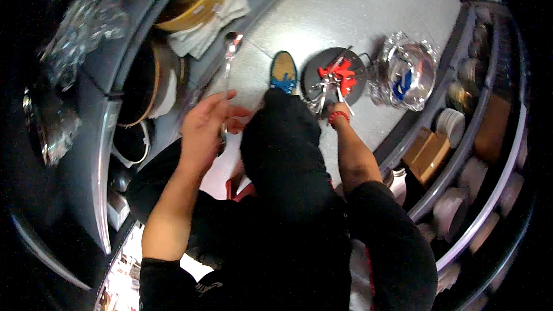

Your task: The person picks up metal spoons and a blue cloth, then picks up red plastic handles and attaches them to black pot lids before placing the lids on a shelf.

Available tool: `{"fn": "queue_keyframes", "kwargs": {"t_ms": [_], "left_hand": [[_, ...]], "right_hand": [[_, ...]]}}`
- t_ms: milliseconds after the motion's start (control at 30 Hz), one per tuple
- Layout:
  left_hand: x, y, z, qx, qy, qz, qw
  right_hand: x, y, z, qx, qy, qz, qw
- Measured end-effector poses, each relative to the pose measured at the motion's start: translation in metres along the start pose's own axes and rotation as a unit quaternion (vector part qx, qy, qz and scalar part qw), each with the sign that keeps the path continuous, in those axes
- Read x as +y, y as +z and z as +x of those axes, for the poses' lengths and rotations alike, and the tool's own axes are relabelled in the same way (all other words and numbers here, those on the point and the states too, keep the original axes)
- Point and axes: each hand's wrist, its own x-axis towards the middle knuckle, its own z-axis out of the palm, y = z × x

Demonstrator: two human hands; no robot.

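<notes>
My left hand (205, 123) is raised at left centre, its fingers loosely curled around the thin shaft of a shiny metal ladle or large spoon (233, 43); motion blur softens the grip. The bowl of this utensil points away from me, over the floor. My right hand (339, 111), below a red bead bracelet, reaches down to the near edge of a dark round container (311, 69). Metal utensils (330, 81) and red pieces (343, 73) lie on or in it. The fingers are partly hidden, so their hold cannot be made out.
A shiny basin wrapped in clear plastic (425, 69), with something blue inside, rests on the floor right of the container. Shelves with cardboard boxes (427, 155) and stacked white dishes (451, 127) line the right. Large round vessels (211, 4) fill the left shelf. My shoe (283, 69) is between.
</notes>
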Motion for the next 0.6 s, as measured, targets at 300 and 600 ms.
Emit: {"fn": "queue_keyframes", "kwargs": {"t_ms": [300, 600], "left_hand": [[0.012, 0.004, -0.012, -0.029, -0.006, -0.143, 0.989], [0.031, 0.023, -0.042, -0.101, 0.076, -0.273, 0.953]], "right_hand": [[-0.006, -0.107, -0.135, -0.078, -0.099, 0.487, 0.864], [-0.149, -0.232, -0.388, -0.221, -0.417, 0.427, 0.772]]}}
